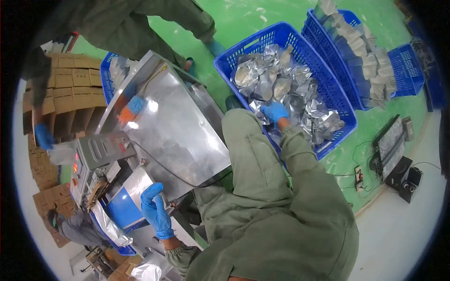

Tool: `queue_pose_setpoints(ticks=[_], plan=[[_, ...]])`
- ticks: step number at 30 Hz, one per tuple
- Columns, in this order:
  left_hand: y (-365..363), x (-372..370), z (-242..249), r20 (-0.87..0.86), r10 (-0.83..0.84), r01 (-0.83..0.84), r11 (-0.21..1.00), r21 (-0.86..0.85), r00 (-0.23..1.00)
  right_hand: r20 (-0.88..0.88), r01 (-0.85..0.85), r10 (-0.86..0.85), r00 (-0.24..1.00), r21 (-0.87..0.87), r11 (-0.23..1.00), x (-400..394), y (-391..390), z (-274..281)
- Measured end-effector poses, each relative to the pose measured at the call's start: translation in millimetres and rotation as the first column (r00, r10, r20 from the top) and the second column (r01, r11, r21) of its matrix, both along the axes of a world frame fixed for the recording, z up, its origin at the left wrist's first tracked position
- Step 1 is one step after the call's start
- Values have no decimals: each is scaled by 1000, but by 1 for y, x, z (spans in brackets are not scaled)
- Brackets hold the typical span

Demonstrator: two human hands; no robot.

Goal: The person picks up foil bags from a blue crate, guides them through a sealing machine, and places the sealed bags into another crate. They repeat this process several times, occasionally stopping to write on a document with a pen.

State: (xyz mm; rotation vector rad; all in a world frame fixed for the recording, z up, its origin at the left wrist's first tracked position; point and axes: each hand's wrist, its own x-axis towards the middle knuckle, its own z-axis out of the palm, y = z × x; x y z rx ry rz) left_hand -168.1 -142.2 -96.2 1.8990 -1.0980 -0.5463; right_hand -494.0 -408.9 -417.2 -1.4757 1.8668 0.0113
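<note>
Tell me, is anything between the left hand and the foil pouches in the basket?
Yes: in this view, the metal table and the person's bent leg lie between the left hand and the pouches. Nothing visible separates the right hand from them.

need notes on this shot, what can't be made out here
- Right hand, head view: grip hidden among foil pouches
- Pouch contents, head view: hidden by foil
- Control box, head view: red readout too small, blurred
- Co-worker, head view: head cut off by top edge

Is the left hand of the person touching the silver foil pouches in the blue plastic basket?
No, the blue-gloved left hand is away from the basket; the right hand is at the pouches.
</note>
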Motion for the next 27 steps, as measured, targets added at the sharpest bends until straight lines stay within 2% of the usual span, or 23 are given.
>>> queue_pose_setpoints(ticks=[1,3,4,5,6,7,8,9,10,11,13,14,15,18,19,21,22,23,24,25,26,27], plan=[[-3,-6,3,-16,8,-8,1000,13,1000,7,-7,7,1000,17,1000,4,9,-2],[-4,-11,5,20,-12,11,999,31,1000,32,130,-140,990,203,970,18,15,-3],[-3,-12,6,48,-33,31,999,36,998,46,112,-124,991,201,973,19,13,-39],[-3,-13,5,32,-37,37,999,6,999,187,41,-61,981,109,993,14,13,-105],[-2,-15,6,42,-22,21,1000,1,999,315,-14,10,949,10,1000,15,12,-139],[-2,-19,8,0,-3,3,1000,14,1000,596,300,-192,780,-87,950,18,22,-110],[-1,-20,9,-45,10,-9,999,32,999,596,296,-189,781,-87,951,14,25,-120],[5,-15,5,37,-36,35,999,11,999,647,462,-474,597,205,863,4,28,-129],[7,-15,4,33,-40,40,999,10,999,596,550,-718,360,486,679,-3,30,-129],[10,-15,3,31,-26,25,1000,17,999,594,556,-720,358,484,676,-6,33,-130],[15,-13,1,29,-16,15,999,30,999,413,443,-451,791,123,888,-12,45,-133],[18,-11,-2,49,-29,27,999,40,998,241,303,-287,927,-31,953,-13,49,-133],[17,-9,-4,71,-41,37,998,45,997,243,305,-288,926,-33,952,-12,43,-133],[13,-13,0,33,-16,15,999,40,999,248,173,-169,954,7,985,-3,17,-149],[14,-12,0,40,-1,0,1000,30,999,209,264,-279,937,95,960,5,18,-106],[14,-9,-2,133,-16,-2,991,137,991,319,435,-456,830,139,889,0,28,-127],[14,-12,-5,67,52,-62,988,144,996,81,-288,335,939,-349,892,-18,37,-150],[11,-15,2,122,9,-28,986,163,993,73,-294,336,939,-335,895,-15,40,-130],[8,-17,9,177,-29,-5,982,188,984,749,59,-27,662,-16,998,-14,32,-144],[8,-14,8,209,45,-70,991,113,977,67,-305,340,938,-307,902,-19,30,-187],[8,-11,3,197,-20,4,997,78,980,75,-415,443,893,-241,877,-24,22,-149],[8,-11,0,183,-102,92,994,62,978,-92,-504,500,861,-285,816,-19,22,-147]])
